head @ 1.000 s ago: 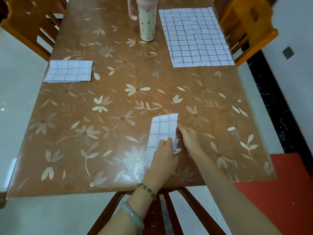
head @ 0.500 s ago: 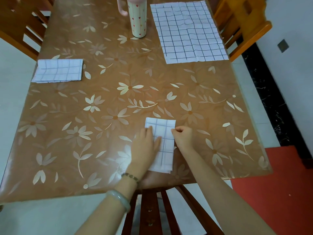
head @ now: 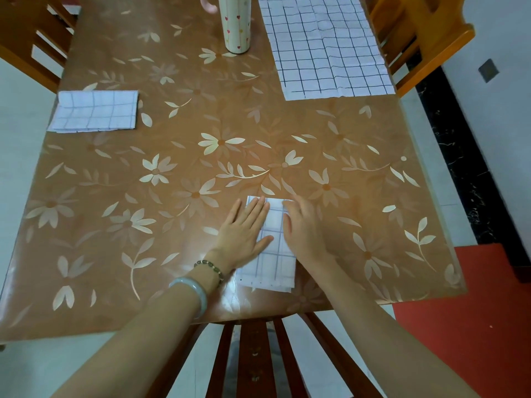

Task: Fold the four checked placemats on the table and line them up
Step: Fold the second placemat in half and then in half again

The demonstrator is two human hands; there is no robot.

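Note:
A folded white checked placemat (head: 273, 254) lies near the front edge of the table (head: 172, 225). My left hand (head: 244, 228) rests flat on its left side, fingers spread. My right hand (head: 304, 225) lies flat along its right side, fingers together. Neither hand grips the cloth. Another folded checked placemat (head: 94, 110) sits at the table's left edge. An unfolded checked placemat (head: 324, 44) lies spread out at the far right. No fourth placemat is in view.
A tall cream cup with small hearts and a pink handle (head: 235, 24) stands at the back middle. Wooden chairs stand at the left (head: 26, 33), the right (head: 425, 33) and right below me (head: 258, 354). A red mat (head: 474, 311) covers the floor at right.
Both hands went from pinching and adjusting the folded placemat's edges to lying flat on it. The placemat now lies straighter, and my view has moved closer to the table.

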